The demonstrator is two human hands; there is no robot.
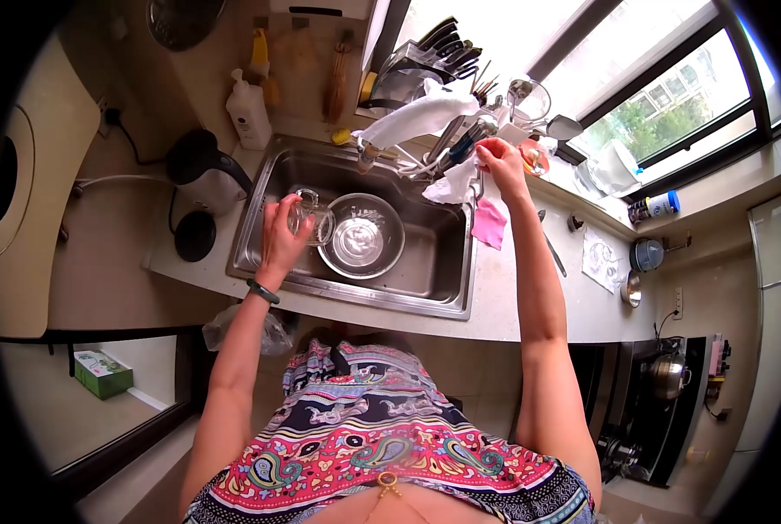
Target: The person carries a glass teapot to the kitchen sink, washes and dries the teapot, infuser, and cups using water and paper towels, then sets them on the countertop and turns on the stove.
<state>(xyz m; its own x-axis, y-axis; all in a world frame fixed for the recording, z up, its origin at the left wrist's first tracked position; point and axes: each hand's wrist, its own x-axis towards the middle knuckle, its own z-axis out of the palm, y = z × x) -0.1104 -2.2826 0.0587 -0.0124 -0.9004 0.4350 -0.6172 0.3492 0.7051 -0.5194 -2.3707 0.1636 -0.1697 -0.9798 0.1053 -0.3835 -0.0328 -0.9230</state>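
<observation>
My left hand [279, 237] is closed around a clear glass mug [321, 225], tipped over the left part of the sink. Beside the mug, a round metal basin [362, 236] stands in the stainless steel sink [438, 279]. At the sink's back right corner, the fingertips of my right hand [504, 164] are pinched together at the edge of a white cloth [452, 183]. A pink cloth [490, 224] hangs just below that hand. Another white cloth [421, 118] drapes over the faucet [369, 157].
Left of the sink are an electric kettle [205, 170] and a white pump bottle [249, 112]. Behind it stands a knife rack [417, 74] with several knives. A blue-lidded container [657, 206] lies on the windowsill. A pot [668, 375] sits on the stove at right.
</observation>
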